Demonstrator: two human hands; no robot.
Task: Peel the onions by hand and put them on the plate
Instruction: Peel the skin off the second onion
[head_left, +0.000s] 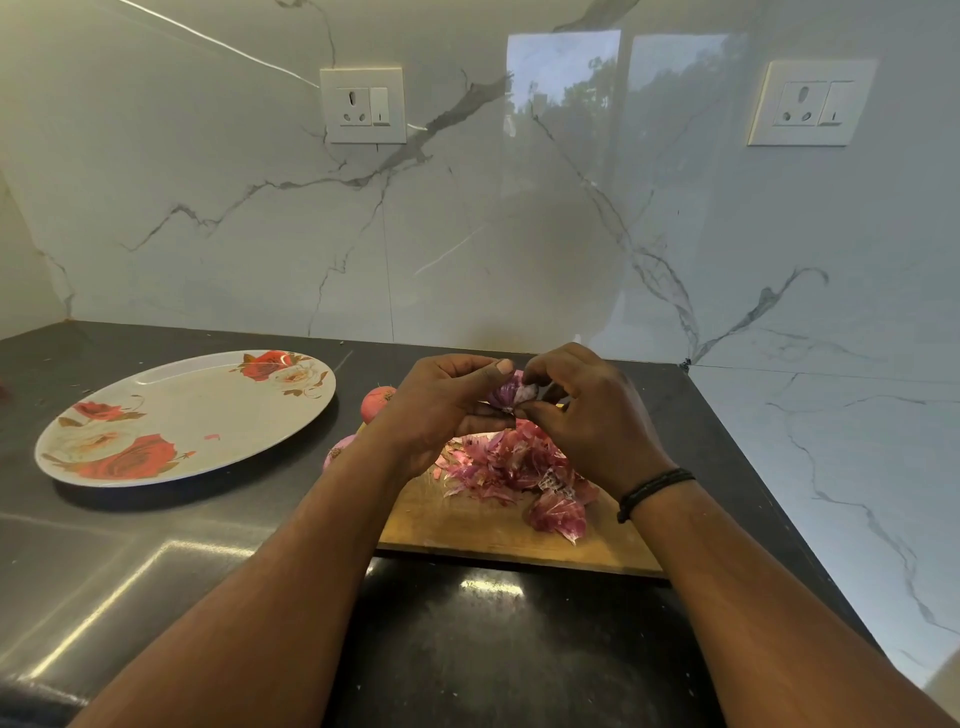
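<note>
Both hands, left hand (441, 405) and right hand (582, 415), pinch one onion (511, 392) above the cutting board (467, 525).
Loose skins (511, 467) lie beneath the grip; two unpeeled onions (375, 402) sit left of it, the plate (171, 395) farther left.

Glossy marble wall (467, 234), 2 sockets (363, 105), dark counter (156, 545).

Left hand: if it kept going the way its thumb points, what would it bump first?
Probably the onion it already holds, then the right hand just beyond. Depth is hard to judge.
</note>
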